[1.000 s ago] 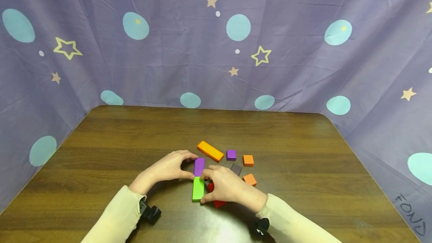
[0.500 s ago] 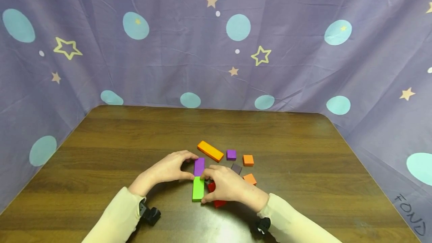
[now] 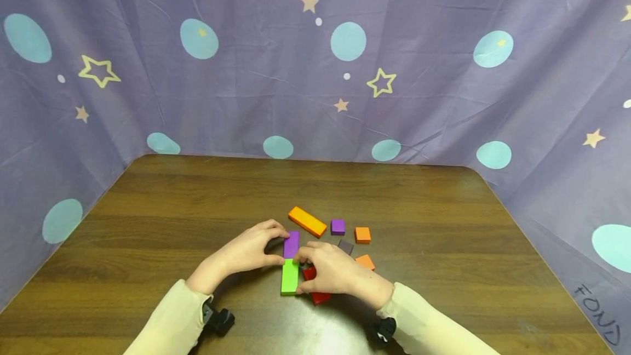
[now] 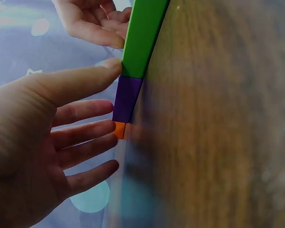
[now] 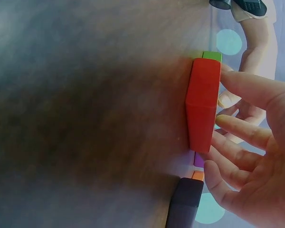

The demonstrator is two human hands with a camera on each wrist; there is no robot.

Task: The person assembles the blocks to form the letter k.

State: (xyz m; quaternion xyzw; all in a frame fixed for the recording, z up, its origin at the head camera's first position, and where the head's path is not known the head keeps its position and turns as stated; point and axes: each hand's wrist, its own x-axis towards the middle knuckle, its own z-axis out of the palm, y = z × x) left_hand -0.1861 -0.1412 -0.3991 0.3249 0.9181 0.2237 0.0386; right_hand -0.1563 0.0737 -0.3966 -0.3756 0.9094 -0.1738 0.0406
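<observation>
A long green block (image 3: 290, 278) and a purple block (image 3: 291, 245) lie end to end in the head view. My left hand (image 3: 248, 246) is at their left side, thumb tip by the joint and fingertips near the purple block's far end. From the left wrist, those fingers (image 4: 88, 151) look extended along the row. On the other side is my right hand (image 3: 332, 270), its thumb at the green block's near right edge and index finger by its far end. A red block (image 5: 202, 99) sits beneath the right hand, mostly hidden from above.
Beyond the row lies a long orange block (image 3: 307, 221). A small purple block (image 3: 338, 227), two small orange blocks (image 3: 362, 235) and a dark block (image 3: 346, 246) sit to the right. A purple patterned curtain (image 3: 315, 70) hangs behind the wooden table (image 3: 222, 190).
The right thumb has shifted slightly right along the green block's near edge. Otherwise hands and blocks stay almost as they were.
</observation>
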